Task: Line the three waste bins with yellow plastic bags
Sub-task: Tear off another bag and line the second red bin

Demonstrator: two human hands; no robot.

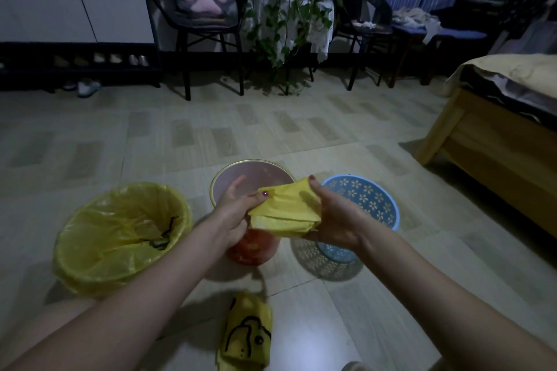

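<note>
Three bins stand on the floor in front of me. The left bin (120, 238) is lined with a yellow bag folded over its rim. The middle bin (250, 175) is reddish with a pale rim and has no bag in it. The right bin (370, 202) is a blue perforated basket with flower cut-outs, also bare. Above the middle bin I hold a folded yellow bag (286, 211) between both hands. My left hand (238, 208) pinches its top left corner. My right hand (334, 217) grips its right side. Another folded yellow bag (247, 337) with black print lies on the floor near me.
A wooden bed frame (488, 141) stands at the right. Two dark chairs (205, 24) and a potted plant on a small table (289, 9) line the far wall. A low shoe rack (78, 66) sits at the far left. Tiled floor spreads between the bins and the chairs.
</note>
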